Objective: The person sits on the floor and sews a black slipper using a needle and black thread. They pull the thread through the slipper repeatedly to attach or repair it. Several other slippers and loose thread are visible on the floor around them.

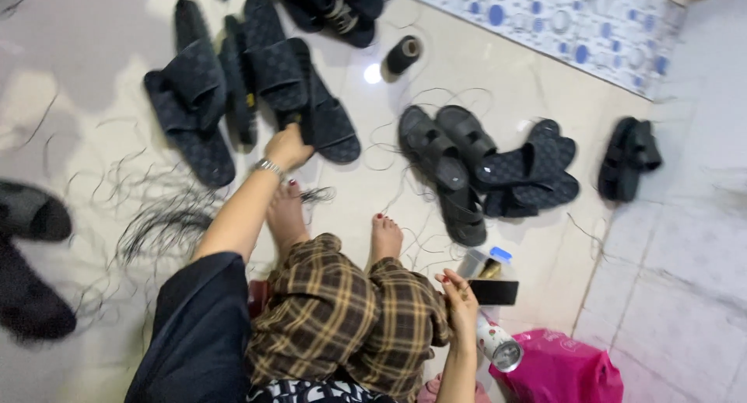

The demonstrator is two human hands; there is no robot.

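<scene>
My left hand (288, 146), a metal bracelet on its wrist, reaches forward and closes on the near end of a black slide sandal (276, 72). That sandal lies in a heap of similar black textured sandals (194, 92) on the pale tiled floor. My right hand (461, 296) hovers beside my right knee with curled fingers, next to a black phone (494, 292). Whether it holds anything is unclear. My bare feet (385, 236) stick out from plaid trousers.
A second heap of black sandals (459, 162) lies centre right, and another pair (629, 158) further right. A black thread spool (403, 54) stands behind. Loose black threads (163, 216) cover the floor at left. A white can (498, 345) and pink bag (560, 368) sit by my right side.
</scene>
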